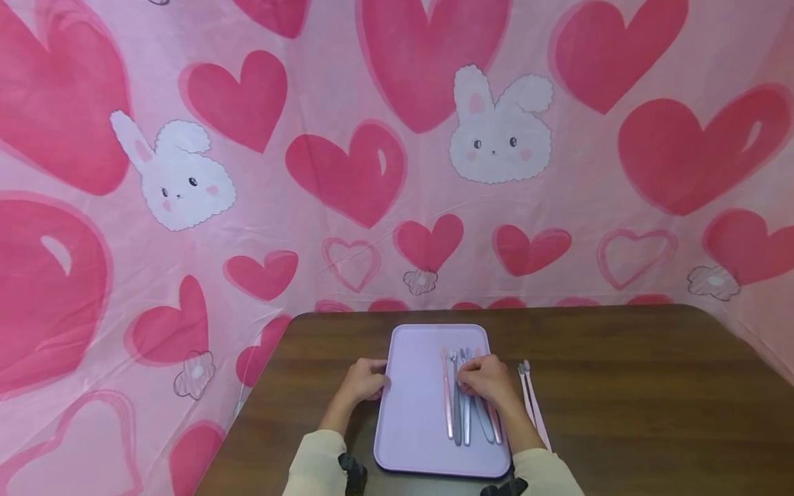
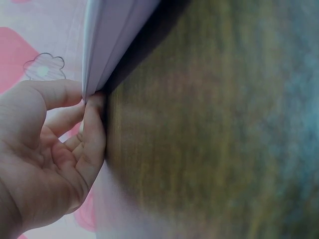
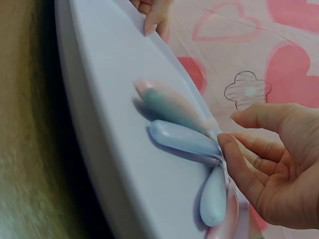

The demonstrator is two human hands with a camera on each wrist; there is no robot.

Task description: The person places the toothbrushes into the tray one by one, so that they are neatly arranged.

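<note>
A lilac tray (image 1: 412,413) lies on the table, and my left hand (image 1: 366,380) pinches its left rim. In the left wrist view the thumb of the left hand (image 2: 50,149) is on one side of the rim, with fingers on the other. Several toothbrushes lie side by side on the tray's right half, among them a pink toothbrush (image 1: 447,396) and a grey toothbrush (image 1: 457,413). Over their upper parts is my right hand (image 1: 490,379). In the right wrist view its thumb and fingertips stand apart, close by a blue toothbrush handle (image 3: 182,137).
Two pink toothbrushes (image 1: 535,406) lie on the brown wooden table (image 1: 651,386), just right of the tray. Behind the table hangs a pink cloth (image 1: 422,186) with hearts and rabbits. Dark wrist cameras sit at both sleeves.
</note>
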